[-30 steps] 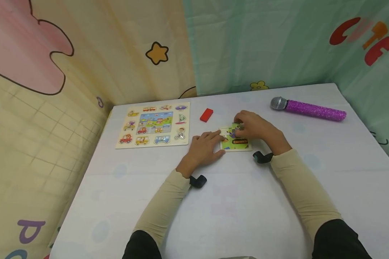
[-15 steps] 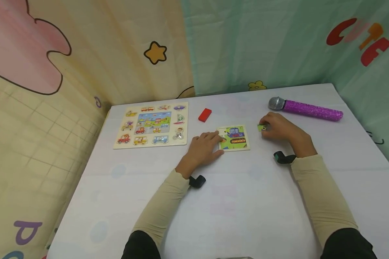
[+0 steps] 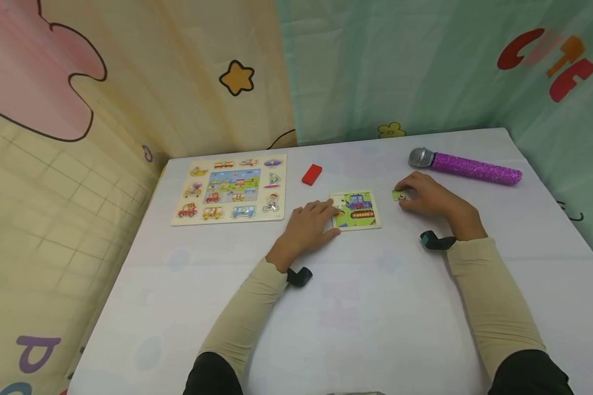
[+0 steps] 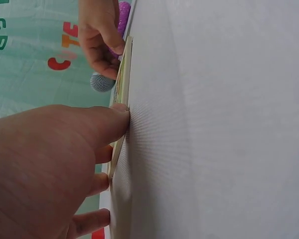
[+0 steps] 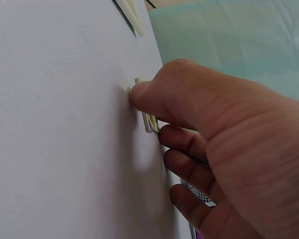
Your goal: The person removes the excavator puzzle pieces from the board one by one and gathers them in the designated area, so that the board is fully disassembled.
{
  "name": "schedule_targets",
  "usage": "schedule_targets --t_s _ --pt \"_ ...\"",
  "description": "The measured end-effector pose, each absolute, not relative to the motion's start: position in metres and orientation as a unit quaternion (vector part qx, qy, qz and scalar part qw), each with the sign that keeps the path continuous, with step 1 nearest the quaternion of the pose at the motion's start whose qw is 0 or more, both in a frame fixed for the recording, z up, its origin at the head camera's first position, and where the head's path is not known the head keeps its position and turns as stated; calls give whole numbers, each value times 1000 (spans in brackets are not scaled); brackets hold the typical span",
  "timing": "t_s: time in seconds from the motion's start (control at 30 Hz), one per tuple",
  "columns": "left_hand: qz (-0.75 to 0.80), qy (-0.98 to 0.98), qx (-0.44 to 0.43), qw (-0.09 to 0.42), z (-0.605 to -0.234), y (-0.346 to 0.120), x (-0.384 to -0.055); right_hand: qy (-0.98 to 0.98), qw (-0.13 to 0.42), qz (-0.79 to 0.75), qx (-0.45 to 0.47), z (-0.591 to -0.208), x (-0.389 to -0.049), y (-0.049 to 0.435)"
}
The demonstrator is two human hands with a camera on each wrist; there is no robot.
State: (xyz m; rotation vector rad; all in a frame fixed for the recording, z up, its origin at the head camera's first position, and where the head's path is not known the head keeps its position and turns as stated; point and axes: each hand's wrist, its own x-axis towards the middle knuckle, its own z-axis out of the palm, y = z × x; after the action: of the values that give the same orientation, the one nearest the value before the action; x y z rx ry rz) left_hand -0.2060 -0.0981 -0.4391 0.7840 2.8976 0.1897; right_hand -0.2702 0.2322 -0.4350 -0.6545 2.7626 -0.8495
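A small square puzzle board (image 3: 358, 216) with a blue-cabbed tracked vehicle pictured on it lies mid-table. Along its left side and near corner rests my left hand (image 3: 306, 230), the fingers fairly straight; the left wrist view shows the thumb against the board's near edge (image 4: 120, 142). To the right of the board, my right hand (image 3: 432, 197) pinches a small green puzzle piece (image 3: 398, 195) between thumb and fingers. Seen from the right wrist, the thin piece (image 5: 151, 122) is at the tabletop, partly hidden by the thumb, with the other fingers curled beside it.
A larger vehicle puzzle board (image 3: 227, 215) lies at the left back. Between the two boards, further back, is a red block (image 3: 312, 174). A microphone with a glittery purple handle (image 3: 476, 168) lies behind the right hand. Printed curtains (image 3: 375, 71) border the table's back and sides.
My right hand has moved right from over the small board with the green puzzle piece, uncovering the picture. It has hardly moved in the last half second. The left hand has stayed at the board.
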Motion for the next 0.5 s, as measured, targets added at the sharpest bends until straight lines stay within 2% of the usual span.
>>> schedule_targets --t_s 0.27,0.37,0.5 --pt "53 963 253 80 -439 -97 -205 919 74 -326 -210 -430 -272 225" --pt "44 962 253 87 -439 -95 -205 928 68 -295 -217 -425 -271 210" --pt "34 963 252 86 -439 -94 -205 928 92 -258 -252 -424 -273 178"
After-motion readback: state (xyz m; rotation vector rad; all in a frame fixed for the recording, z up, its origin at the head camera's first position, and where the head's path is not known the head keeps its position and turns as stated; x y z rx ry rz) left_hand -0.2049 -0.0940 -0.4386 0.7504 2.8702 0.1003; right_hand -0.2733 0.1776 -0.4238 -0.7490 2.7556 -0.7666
